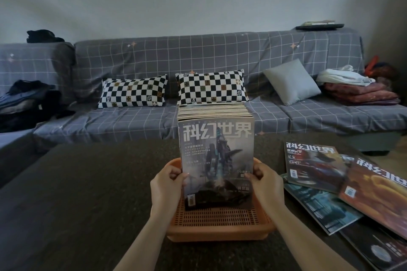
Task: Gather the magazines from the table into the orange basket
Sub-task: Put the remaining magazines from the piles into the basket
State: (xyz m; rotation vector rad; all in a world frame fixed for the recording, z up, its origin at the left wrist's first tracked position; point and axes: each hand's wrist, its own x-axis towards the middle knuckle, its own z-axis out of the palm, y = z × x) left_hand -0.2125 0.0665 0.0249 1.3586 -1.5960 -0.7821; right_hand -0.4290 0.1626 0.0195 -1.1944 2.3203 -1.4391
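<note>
**Magazines on end, and ready to spill**

Magazines stood upright in a thick stack (215, 156), bottom edges set down inside the orange basket (220, 220), front cover facing me. My left hand (167, 185) gripped the left side of the stack and my right hand (267, 182) the right side, thumbs curled over the front cover and fingers wrapped behind, so the whole bundle was squeezed between my two palms. The stack rose well above the basket's low rim, and I judged that to be the trouble: the wall was too shallow to prop anything that tall, so only my squeeze kept the stack upright. Had I let go of either side too early, the back issues would likely have fanned away toward the far side, or the glossy covers slid over one another and out across the dark table (77, 193). Laying the stack flat also looked tight, since I could not tell whether the basket floor was long enough for a full cover.

More magazines (343, 185) lay loose and overlapping on the table to the right, some near its edge; a careless elbow could have knocked them to the floor. Beyond the table, the grey checked sofa (220, 55) held two chequered cushions (174, 91).
</note>
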